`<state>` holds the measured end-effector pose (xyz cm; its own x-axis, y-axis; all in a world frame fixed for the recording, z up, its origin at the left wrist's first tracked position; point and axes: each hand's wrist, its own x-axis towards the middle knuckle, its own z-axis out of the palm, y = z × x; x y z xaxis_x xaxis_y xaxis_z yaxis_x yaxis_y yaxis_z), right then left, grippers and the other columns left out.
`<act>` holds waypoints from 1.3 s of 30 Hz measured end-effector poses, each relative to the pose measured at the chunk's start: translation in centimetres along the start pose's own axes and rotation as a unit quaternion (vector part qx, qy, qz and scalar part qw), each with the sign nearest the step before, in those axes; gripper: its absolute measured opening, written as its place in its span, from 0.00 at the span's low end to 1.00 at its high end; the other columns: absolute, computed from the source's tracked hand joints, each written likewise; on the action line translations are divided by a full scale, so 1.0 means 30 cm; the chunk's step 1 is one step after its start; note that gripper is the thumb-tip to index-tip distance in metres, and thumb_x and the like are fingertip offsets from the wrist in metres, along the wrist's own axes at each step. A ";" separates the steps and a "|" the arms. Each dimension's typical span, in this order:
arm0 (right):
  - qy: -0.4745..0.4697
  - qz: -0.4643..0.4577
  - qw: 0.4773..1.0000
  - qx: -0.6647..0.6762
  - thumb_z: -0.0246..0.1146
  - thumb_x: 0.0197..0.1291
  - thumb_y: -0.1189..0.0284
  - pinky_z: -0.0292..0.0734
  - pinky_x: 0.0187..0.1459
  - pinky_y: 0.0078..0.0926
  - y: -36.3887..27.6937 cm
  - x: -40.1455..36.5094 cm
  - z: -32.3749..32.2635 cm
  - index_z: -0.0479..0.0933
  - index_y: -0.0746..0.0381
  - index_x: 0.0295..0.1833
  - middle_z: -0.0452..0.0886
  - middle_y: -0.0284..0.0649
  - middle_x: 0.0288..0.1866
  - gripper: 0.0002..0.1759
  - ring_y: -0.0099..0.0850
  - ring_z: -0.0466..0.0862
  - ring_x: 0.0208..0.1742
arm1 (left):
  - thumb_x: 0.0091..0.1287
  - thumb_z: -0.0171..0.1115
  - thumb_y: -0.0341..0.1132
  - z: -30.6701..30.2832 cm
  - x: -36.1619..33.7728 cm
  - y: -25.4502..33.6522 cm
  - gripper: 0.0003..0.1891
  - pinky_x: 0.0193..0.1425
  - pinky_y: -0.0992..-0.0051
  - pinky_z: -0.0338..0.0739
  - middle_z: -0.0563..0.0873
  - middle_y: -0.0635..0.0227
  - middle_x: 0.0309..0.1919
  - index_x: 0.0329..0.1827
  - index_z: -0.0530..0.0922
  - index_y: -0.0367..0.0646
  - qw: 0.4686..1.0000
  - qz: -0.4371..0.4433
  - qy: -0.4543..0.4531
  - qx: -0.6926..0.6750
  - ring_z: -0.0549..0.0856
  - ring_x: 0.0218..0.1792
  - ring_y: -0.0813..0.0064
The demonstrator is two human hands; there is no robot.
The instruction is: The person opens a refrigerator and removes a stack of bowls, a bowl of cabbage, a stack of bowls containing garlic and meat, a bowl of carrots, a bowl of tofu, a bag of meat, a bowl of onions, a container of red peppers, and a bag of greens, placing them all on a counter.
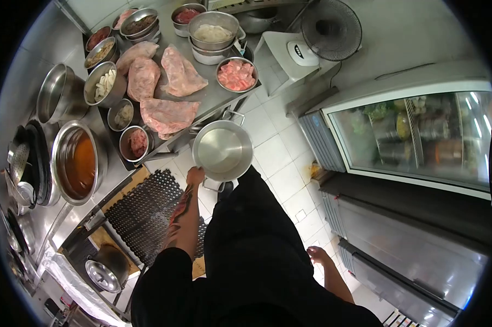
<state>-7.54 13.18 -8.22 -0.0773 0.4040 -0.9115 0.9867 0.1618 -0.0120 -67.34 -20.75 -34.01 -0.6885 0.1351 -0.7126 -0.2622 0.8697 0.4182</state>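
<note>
A wide metal pot (224, 147) with loop handles and a pale inside is in front of my body, above the tiled floor. My left hand (195, 175) is closed at the pot's near left edge, close to one of its handles. Down by my right side hangs my right hand (318, 255), away from the pot, its fingers loosely bent and a little apart with no object showing in them. Just beyond the pot, large pieces of raw meat (169, 115) lie on a metal table (205, 106).
Bowls of cut meat (236, 74) and other food stand around the table's edges. On the left counter is a big bowl of reddish-brown liquid (78, 163). A black perforated mat (142, 212) covers floor at left. Glass-doored fridge (409, 133) and scale (302, 53) are right.
</note>
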 end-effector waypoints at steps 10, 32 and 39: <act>0.103 -0.183 0.977 0.041 0.63 0.75 0.54 0.83 0.43 0.29 -0.234 0.121 -0.258 0.78 0.63 0.67 0.90 0.41 0.47 0.26 0.29 0.90 0.40 | 0.73 0.54 0.55 -0.207 -0.189 -0.321 0.30 0.56 0.47 0.82 0.88 0.37 0.46 0.47 0.86 0.31 0.988 -0.048 0.119 0.087 0.88 0.50 0.37; 0.620 -0.236 0.526 0.532 0.72 0.63 0.48 0.52 0.81 0.53 0.045 -0.707 -2.308 0.51 0.69 0.84 0.51 0.62 0.85 0.58 0.55 0.51 0.86 | 0.73 0.53 0.49 -0.340 -0.296 -0.225 0.25 0.53 0.47 0.81 0.89 0.41 0.41 0.42 0.86 0.33 0.960 0.064 0.223 0.156 0.88 0.46 0.38; 0.619 -0.287 0.442 0.583 0.79 0.57 0.52 0.70 0.68 0.51 -0.013 -0.577 -2.328 0.70 0.70 0.71 0.76 0.52 0.71 0.46 0.48 0.76 0.71 | 0.67 0.67 0.38 -0.241 -0.422 -0.097 0.16 0.58 0.54 0.80 0.89 0.45 0.44 0.47 0.86 0.32 0.953 0.173 0.238 0.069 0.86 0.49 0.43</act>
<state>-16.56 69.00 36.27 0.3304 0.8974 0.2924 0.1015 0.2742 -0.9563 -62.74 -28.43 -22.13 -0.9550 0.2235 -0.1950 0.1058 0.8709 0.4800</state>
